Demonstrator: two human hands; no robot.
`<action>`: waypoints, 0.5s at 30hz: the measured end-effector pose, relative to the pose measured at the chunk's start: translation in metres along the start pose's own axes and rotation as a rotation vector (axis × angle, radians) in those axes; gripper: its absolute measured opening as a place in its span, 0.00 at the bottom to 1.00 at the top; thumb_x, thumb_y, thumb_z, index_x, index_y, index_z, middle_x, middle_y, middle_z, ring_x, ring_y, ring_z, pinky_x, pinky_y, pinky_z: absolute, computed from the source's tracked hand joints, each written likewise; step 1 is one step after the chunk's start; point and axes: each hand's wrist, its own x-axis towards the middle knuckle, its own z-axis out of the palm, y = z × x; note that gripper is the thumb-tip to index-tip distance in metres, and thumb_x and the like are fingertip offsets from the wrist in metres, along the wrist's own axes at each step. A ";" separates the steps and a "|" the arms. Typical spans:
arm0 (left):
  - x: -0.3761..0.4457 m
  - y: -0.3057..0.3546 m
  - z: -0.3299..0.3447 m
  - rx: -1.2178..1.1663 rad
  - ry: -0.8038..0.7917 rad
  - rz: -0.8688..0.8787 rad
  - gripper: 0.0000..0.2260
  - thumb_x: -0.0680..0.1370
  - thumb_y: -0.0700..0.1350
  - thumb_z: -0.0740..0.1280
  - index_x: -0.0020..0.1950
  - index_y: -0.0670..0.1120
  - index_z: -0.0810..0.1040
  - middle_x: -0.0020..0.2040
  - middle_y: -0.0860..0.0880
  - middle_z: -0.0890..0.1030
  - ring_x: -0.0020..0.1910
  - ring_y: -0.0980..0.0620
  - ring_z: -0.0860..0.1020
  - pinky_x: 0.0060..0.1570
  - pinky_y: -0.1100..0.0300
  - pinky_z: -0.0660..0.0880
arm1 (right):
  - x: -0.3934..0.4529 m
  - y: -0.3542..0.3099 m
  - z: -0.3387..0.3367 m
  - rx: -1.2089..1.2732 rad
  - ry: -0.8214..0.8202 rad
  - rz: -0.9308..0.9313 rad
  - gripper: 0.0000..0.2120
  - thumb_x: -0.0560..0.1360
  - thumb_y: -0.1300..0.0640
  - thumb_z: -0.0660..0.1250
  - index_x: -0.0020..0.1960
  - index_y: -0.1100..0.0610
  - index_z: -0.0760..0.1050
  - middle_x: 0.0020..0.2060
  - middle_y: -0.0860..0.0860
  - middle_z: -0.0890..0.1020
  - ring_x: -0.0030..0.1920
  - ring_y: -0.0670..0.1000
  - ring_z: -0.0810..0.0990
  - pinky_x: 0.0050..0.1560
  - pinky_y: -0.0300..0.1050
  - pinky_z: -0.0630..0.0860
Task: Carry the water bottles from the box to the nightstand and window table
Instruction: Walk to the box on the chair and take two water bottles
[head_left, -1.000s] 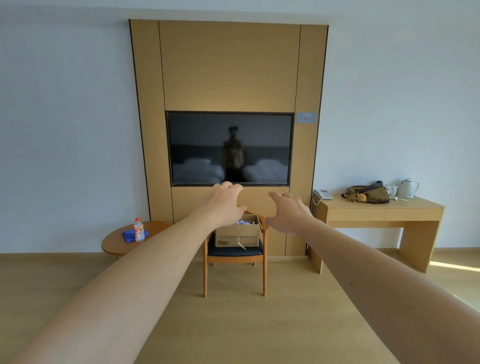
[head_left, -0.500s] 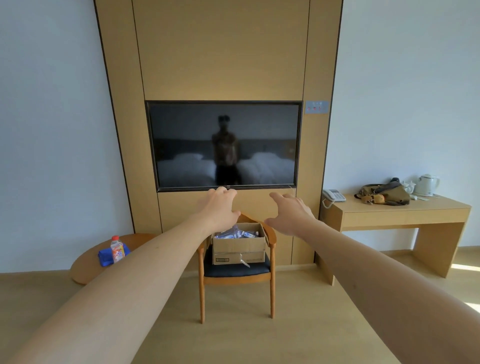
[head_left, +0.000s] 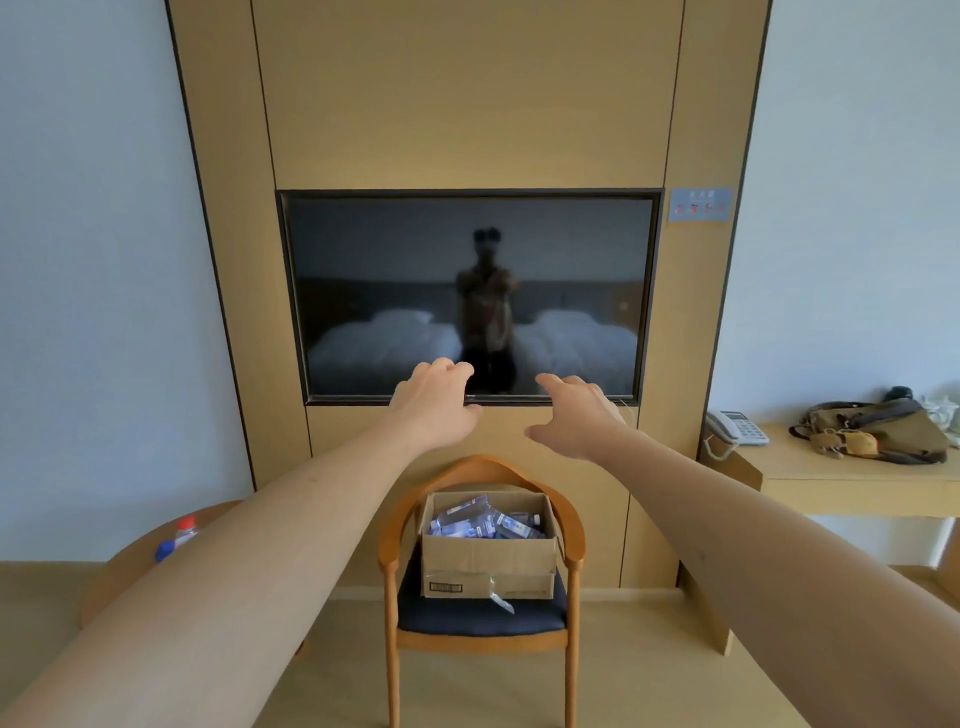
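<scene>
Cardboard box (head_left: 488, 564): open-topped, sits on the dark seat cushion of a wooden armchair (head_left: 480, 618) set against the wall panel. A barcode label shows on its front face, and a strip of clear tape hangs loose from the lower edge.

Water bottles (head_left: 483, 522): a heap of clear plastic bottles with blue labels, lying on their sides inside the box; the count cannot be made out from this view.

Left hand (head_left: 434, 402): stretched forward at arm's length above the chair back, fingers loosely curled, holding nothing, well apart from the box.

Right hand (head_left: 574, 418): stretched forward beside the left, thumb out and fingers slackly bent, holding nothing, likewise above the box and clear of it.

Television (head_left: 470, 296): dark screen set in a wooden wall panel (head_left: 467, 104) directly behind both hands; it reflects two beds and a standing figure.

Round side table (head_left: 130, 566): to the left of the chair, partly hidden by the left forearm; carries a small bottle with a red cap (head_left: 184, 530) and a blue item, possibly a cloth.

Desk (head_left: 852, 488): to the right of the panel; carries a white telephone (head_left: 735, 427) and a tan bag (head_left: 872, 431).

Small blue notice (head_left: 698, 205): fixed to the panel at the television's upper right corner.
</scene>
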 end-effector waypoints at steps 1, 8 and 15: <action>0.017 -0.002 0.008 0.000 0.000 -0.003 0.24 0.81 0.52 0.67 0.75 0.49 0.68 0.72 0.47 0.72 0.70 0.43 0.70 0.63 0.44 0.74 | 0.018 0.008 0.004 0.004 -0.004 0.000 0.38 0.77 0.45 0.73 0.80 0.50 0.59 0.72 0.57 0.72 0.71 0.62 0.70 0.64 0.58 0.76; 0.123 -0.035 0.075 0.026 -0.048 -0.003 0.22 0.81 0.52 0.66 0.73 0.49 0.70 0.71 0.46 0.73 0.68 0.43 0.70 0.60 0.45 0.73 | 0.129 0.039 0.056 -0.003 -0.049 0.014 0.37 0.77 0.45 0.72 0.80 0.49 0.59 0.72 0.56 0.72 0.70 0.61 0.71 0.64 0.58 0.77; 0.251 -0.099 0.148 -0.003 -0.064 0.039 0.20 0.81 0.52 0.66 0.71 0.47 0.71 0.69 0.46 0.73 0.67 0.42 0.69 0.60 0.44 0.74 | 0.263 0.052 0.118 -0.052 -0.053 0.034 0.36 0.76 0.45 0.72 0.79 0.50 0.60 0.68 0.57 0.74 0.67 0.62 0.72 0.63 0.60 0.75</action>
